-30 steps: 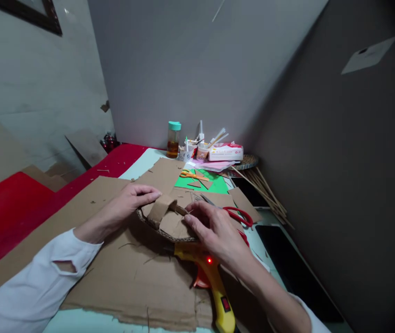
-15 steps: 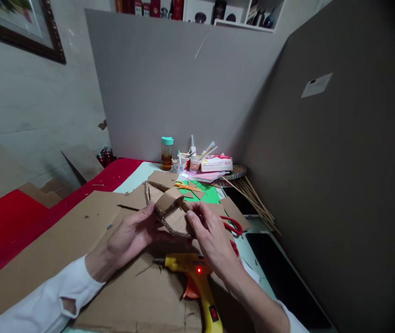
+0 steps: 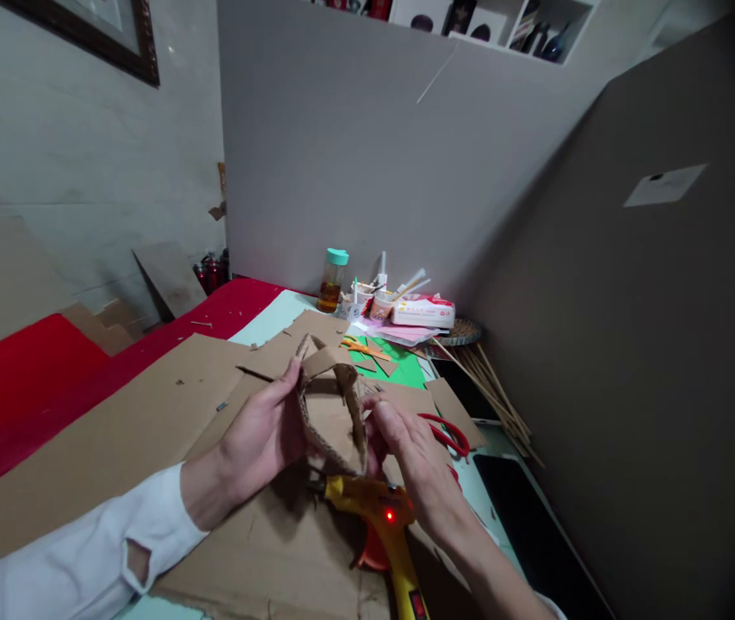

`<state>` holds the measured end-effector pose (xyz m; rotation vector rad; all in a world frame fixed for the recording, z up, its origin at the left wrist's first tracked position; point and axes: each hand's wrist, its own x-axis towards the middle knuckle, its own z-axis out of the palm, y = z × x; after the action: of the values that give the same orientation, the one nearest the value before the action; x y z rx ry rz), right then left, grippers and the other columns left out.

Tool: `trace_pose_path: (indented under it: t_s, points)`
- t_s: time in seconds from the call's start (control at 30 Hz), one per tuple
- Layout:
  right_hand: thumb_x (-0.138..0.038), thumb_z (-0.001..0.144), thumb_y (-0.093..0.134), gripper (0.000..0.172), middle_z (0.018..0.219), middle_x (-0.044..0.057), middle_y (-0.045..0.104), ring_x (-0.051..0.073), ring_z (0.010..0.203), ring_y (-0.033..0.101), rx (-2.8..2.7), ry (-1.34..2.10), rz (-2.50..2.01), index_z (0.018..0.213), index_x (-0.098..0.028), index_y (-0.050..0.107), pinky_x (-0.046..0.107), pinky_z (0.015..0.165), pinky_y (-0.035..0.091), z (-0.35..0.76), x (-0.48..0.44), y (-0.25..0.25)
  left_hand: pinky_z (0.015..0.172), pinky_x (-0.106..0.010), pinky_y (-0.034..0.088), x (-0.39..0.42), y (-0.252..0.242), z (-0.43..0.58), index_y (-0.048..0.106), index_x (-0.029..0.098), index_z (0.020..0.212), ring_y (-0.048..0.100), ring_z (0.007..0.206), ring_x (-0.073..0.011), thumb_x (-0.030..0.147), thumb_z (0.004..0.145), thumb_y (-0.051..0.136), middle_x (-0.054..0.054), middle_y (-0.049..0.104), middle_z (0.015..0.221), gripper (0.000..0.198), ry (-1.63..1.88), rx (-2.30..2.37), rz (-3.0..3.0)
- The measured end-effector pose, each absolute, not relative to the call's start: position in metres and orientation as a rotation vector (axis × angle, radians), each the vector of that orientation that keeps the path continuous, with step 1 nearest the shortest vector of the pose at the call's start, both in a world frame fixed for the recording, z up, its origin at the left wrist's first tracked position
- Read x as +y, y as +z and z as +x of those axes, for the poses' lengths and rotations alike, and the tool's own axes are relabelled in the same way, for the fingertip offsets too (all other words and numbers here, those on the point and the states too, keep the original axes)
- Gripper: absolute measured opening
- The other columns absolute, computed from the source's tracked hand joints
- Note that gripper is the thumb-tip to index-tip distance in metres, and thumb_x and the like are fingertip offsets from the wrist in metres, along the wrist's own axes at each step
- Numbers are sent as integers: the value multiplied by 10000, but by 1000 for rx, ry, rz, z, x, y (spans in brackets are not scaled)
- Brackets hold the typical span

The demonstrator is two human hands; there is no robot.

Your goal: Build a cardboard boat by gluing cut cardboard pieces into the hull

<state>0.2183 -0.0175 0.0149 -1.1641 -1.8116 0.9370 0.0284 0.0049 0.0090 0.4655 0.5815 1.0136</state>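
Cardbd piece point(image 3: 332, 422) on edge, pts away

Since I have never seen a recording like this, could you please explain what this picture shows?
There is no machine: the view comes from a camera on a person's head, looking down at their own bare hands. The left hand and right hand grip a cut cardboard shape between them, raised above the table. Beneath it a yellow glue gun, its red light on, lies on a big cardboard sheet. Nearby are red scissors, green paper, a teal-capped bottle and wooden sticks.
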Motion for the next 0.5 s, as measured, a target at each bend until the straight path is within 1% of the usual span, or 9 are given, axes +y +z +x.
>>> trace_pose_path:
  t_s: [0.07, 0.13, 0.23, 0.33, 0.43, 0.5]
  points:
    - [-589, 1061, 372, 473, 683, -17, 620, 150, 570, 566, -1807, 1006, -1130, 919, -230, 647, 281, 610, 444, 218, -17, 13, 782, -404, 619, 4, 16, 30, 668, 111, 1347, 780, 859, -289, 463, 1092, 250, -162, 813, 980, 603, 1012, 600, 417]
    - [-570, 1060, 415, 440, 722, -12, 640, 136, 579, 571, -1794, 996, -1119, 962, -223, 667, 262, 582, 433, 217, -16, 11, 798, -415, 621, 4, 19, 30, 663, 109, 1349, 785, 831, -285, 456, 1095, 203, -158, 815, 953, 630, 1009, 611, 406]
    - [-505, 1054, 483, 367, 715, -15, 630, 127, 575, 562, -1788, 875, -1153, 950, -212, 679, 251, 558, 424, 218, -14, 7, 722, -388, 630, 4, 18, 29, 693, 99, 1291, 784, 729, -270, 456, 1094, 193, -153, 814, 859, 646, 1002, 639, 403]
    - [-439, 1034, 543, 284, 711, -15, 612, 132, 593, 542, -1748, 758, -1184, 929, -205, 665, 255, 557, 423, 220, -12, 5, 590, -347, 619, 5, 14, 25, 748, 77, 1150, 760, 600, -258, 491, 1084, 219, -155, 792, 733, 675, 978, 671, 415]
    - [-386, 1013, 576, 207, 862, 21, 677, 151, 691, 585, -1718, 669, -1174, 1000, -203, 672, 268, 601, 456, 222, -11, 6, 532, -355, 613, 5, 11, 23, 773, 65, 989, 742, 542, -267, 514, 1074, 235, -178, 777, 693, 707, 940, 686, 443]
    - [-360, 1004, 585, 186, 1008, 46, 705, 170, 811, 633, -1727, 625, -1140, 1059, -209, 678, 281, 673, 498, 222, -10, 8, 503, -364, 606, 5, 10, 22, 774, 67, 920, 737, 523, -277, 522, 1069, 243, -190, 775, 694, 715, 921, 690, 466]
